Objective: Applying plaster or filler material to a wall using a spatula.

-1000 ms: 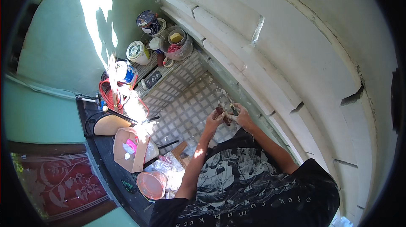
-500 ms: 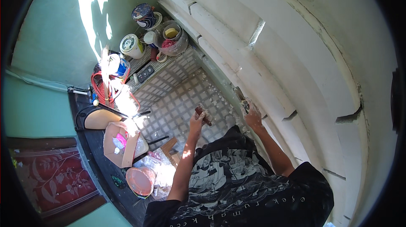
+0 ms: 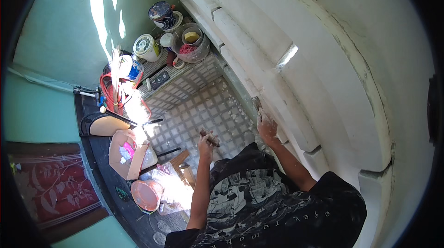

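Note:
My left hand (image 3: pixel 205 148) is closed round a small reddish-brown slab (image 3: pixel 211 138) with lumps of whitish plaster on it, held above the tiled floor. Its exact kind is hard to make out. My right hand (image 3: pixel 267 128), dusted white, grips a putty knife (image 3: pixel 256 104), its blade pointing away from me beside the lower part of the white stepped wall (image 3: pixel 249 40). The putty knife's handle is hidden in my fingers. Whether the blade touches the wall, I cannot tell.
White crumbs lie on the tiled floor (image 3: pixel 203 104). At the back, a ledge holds a clear bucket (image 3: pixel 199 54) and paint tubs (image 3: pixel 147 48). On the left are a coiled red hose (image 3: pixel 107 93), a chair (image 3: pixel 104 127), an open cardboard box (image 3: pixel 134 168) and a pink bucket (image 3: pixel 146 195).
My left hand has moved left and a little nearer to me with the slab, which has turned to show more plaster. The right hand has shifted slightly left with the putty knife.

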`<state>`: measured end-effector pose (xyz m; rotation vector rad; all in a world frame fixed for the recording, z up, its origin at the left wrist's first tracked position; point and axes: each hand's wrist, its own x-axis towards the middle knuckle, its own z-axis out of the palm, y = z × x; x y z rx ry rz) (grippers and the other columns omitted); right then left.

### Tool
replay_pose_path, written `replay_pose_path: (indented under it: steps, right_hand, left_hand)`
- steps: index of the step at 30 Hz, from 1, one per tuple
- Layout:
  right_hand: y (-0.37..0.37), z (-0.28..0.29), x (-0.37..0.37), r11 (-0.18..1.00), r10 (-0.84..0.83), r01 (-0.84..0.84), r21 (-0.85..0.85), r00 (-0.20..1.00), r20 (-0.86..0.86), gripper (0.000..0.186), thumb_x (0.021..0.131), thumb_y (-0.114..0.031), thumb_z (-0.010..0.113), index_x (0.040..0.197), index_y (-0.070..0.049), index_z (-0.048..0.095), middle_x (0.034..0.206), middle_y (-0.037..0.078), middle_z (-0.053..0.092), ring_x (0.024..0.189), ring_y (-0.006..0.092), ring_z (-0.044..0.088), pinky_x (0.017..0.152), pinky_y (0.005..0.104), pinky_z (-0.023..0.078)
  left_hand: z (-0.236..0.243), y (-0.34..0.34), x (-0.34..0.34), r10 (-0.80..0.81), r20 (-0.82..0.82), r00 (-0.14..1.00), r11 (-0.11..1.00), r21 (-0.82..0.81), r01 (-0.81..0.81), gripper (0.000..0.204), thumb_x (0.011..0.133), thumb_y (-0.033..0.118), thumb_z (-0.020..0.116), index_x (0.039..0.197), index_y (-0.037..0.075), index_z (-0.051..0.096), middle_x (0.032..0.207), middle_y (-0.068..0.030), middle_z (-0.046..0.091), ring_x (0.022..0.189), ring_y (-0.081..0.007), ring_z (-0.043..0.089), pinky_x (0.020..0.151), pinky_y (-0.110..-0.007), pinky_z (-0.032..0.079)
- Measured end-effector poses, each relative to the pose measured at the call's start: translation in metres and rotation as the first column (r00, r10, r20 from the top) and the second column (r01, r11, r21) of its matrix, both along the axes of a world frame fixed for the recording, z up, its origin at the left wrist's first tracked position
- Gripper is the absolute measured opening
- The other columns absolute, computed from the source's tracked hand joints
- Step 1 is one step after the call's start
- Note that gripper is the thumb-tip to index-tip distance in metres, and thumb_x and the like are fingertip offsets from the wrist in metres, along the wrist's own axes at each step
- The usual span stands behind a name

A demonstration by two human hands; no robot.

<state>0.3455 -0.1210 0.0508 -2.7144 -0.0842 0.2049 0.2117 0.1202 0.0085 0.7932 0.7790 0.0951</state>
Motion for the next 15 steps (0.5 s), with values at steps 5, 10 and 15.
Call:
replay_pose_path:
  steps: [5,10,15]
  right_hand:
    - [0.018,-0.05,0.063,0.986,0.062,-0.118,0.116,0.911,0.407,0.033,0.09,-0.026,0.048,0.121,-0.015,0.054,0.098,0.013,0.062,0.084,0.0313,0.063,0.072,0.0411,0.051]
    - [0.05,-0.048,0.069,1.0,-0.004,0.009,-0.025,0.987,0.163,0.034,0.09,-0.026,0.049,0.121,-0.015,0.055,0.105,0.008,0.063,0.09,0.0275,0.062,0.077,0.0405,0.051]
    - [0.032,-0.051,0.066,0.998,0.059,-0.063,-0.002,0.928,0.368,0.033,0.089,-0.027,0.05,0.12,-0.018,0.056,0.105,0.006,0.063,0.089,0.0277,0.063,0.077,0.0414,0.051]
  left_hand:
    - [-0.008,0.015,-0.025,0.248,-0.105,0.963,0.962,-0.092,-0.258,0.034,0.088,0.023,0.046,0.118,0.008,0.046,0.11,-0.0053,0.054,0.101,-0.026,0.055,0.081,-0.041,0.045]
    - [-0.012,0.033,-0.052,0.368,-0.132,0.92,0.889,-0.241,-0.39,0.021,0.084,0.023,0.046,0.101,0.01,0.049,0.093,-0.0051,0.053,0.085,-0.0236,0.054,0.077,-0.043,0.047]
    - [-0.019,0.08,-0.046,0.334,-0.242,0.911,0.892,-0.23,-0.388,0.013,0.088,0.029,0.045,0.086,0.017,0.048,0.075,-0.002,0.052,0.063,-0.0219,0.051,0.057,-0.038,0.044]
